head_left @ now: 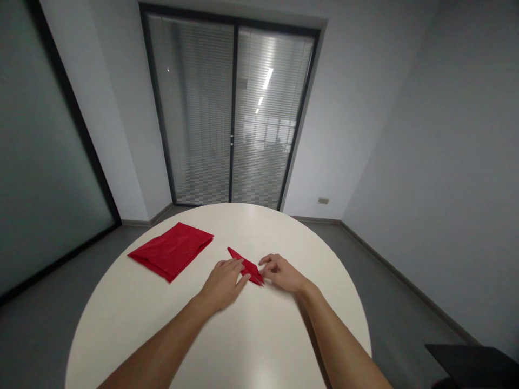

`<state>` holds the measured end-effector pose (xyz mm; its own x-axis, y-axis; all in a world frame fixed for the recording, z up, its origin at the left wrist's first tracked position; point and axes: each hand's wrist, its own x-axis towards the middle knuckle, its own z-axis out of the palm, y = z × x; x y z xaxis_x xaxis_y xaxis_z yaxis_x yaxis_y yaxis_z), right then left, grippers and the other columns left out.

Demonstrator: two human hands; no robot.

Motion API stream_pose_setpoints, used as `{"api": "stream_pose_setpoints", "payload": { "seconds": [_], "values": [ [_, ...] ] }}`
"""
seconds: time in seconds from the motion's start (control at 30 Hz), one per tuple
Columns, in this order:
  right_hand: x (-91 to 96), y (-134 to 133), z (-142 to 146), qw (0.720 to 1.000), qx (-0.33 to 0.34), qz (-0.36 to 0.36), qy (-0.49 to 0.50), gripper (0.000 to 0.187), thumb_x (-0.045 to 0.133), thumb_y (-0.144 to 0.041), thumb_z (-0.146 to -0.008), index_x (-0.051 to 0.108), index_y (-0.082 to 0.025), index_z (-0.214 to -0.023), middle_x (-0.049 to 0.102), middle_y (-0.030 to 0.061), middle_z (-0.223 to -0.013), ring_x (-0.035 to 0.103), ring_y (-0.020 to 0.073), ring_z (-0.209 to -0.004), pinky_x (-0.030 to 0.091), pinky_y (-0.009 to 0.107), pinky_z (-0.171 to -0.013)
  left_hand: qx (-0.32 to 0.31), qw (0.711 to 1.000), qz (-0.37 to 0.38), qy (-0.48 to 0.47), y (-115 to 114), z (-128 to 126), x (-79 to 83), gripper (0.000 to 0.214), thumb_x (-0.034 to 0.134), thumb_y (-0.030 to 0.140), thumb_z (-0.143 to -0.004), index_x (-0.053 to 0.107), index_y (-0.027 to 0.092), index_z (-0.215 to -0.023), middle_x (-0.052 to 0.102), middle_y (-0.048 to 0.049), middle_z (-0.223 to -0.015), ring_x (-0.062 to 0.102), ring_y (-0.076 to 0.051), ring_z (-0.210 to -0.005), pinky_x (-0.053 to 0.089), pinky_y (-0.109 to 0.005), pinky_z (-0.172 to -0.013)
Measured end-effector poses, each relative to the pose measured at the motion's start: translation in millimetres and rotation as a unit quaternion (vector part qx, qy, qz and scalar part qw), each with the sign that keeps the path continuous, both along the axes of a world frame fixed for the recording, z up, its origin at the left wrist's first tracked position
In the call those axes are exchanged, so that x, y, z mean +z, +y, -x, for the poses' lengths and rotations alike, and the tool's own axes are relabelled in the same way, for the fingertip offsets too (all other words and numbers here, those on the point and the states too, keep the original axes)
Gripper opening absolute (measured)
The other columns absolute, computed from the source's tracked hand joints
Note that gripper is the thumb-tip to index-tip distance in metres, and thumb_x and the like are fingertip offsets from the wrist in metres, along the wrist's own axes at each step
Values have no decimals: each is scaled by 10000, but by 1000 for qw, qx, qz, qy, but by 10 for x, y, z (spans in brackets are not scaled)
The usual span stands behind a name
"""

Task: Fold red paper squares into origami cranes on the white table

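A narrow folded red sheet (252, 268), paper or thin cloth, lies slantwise on the round white table (259, 335) between my hands. My left hand (225, 281) rests across its left part, fingers extended and thumb apart, pressing it from above. At the right end, my right hand (281, 272) has its fingers curled, with thumb and fingertips at the sheet's edge. The fingertips are partly hidden, but they appear to pinch that corner. Farther left lies a larger red folded stack (172, 250), creased and with layers showing along its near edges; neither hand touches it.
Behind the table stand glass panels with blinds (231, 119) in a dark frame. A frosted panel (44, 151) is on the left, a grey wall (438, 162) on the right. A dark object (474, 362) shows at the lower right, beside the table.
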<state>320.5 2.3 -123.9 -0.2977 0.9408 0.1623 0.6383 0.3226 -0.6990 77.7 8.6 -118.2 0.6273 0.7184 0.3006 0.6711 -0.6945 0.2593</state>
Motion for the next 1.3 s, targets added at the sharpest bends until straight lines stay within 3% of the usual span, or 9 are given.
{"api": "stream_pose_setpoints", "payload": {
  "seconds": [0.17,0.37,0.5,0.57,0.7,0.87,1.1,1.3],
  "values": [
    [46,-27,45,998,56,20,-6,149,692,-227,-769,828,-240,-830,687,57,-1223,602,232,-1104,491,322,-926,-14,999,24,-45,70,27,-21,154,503,259,-993,642,209,-1036,718,-56,-1056,656,-228,-1023,471,-358,-918],
    [157,-78,122,997,45,58,-9,155,739,-338,-774,817,-219,-836,731,80,-1179,563,277,-1208,440,386,-1036,-32,998,9,-57,109,42,-103,246,615,258,-923,647,224,-1165,710,-74,-1206,643,-253,-1114,460,-409,-996],
    [121,-74,155,994,49,84,-38,201,818,-341,-718,784,-215,-870,774,70,-996,427,308,-1387,216,483,-1206,-43,998,-2,-39,122,40,-142,364,600,264,-935,630,233,-1297,651,-91,-1358,557,-282,-1294,388,-473,-1133],
    [81,-72,154,994,46,81,-54,245,855,-372,-692,768,-221,-865,758,74,-1058,356,317,-1446,151,509,-1225,-45,999,1,-26,128,46,-156,353,570,278,-959,641,238,-1303,629,-91,-1394,542,-280,-1321,355,-491,-1171],
    [36,-80,119,997,42,28,-54,374,900,-435,-644,729,-213,-893,589,109,-1396,390,331,-1420,275,489,-1175,-41,999,12,-5,130,66,-168,357,540,314,-985,651,245,-1318,573,-115,-1463,531,-293,-1345,382,-503,-1157],
    [68,-70,97,994,100,-36,-3,370,830,-380,-755,708,-239,-1074,701,65,-1177,624,249,-1107,435,414,-1040,-44,999,18,11,119,78,-145,392,523,329,-998,623,262,-1372,539,-131,-1497,493,-312,-1386,378,-522,-1159],
    [97,-65,168,990,109,-76,-56,544,825,-515,-750,708,-228,-1197,718,83,-1177,625,278,-1125,396,447,-1089,-33,999,2,36,105,77,-133,432,525,336,-995,580,251,-1414,535,-139,-1494,476,-321,-1386,396,-519,-1136],
    [119,-103,262,989,80,-100,-76,438,812,-472,-769,699,-193,-1087,708,102,-1129,636,275,-1066,466,404,-987,-41,999,-3,14,101,79,-144,422,543,330,-990,581,255,-1403,561,-133,-1438,484,-313,-1351,386,-514,-1142]
  ]
}}
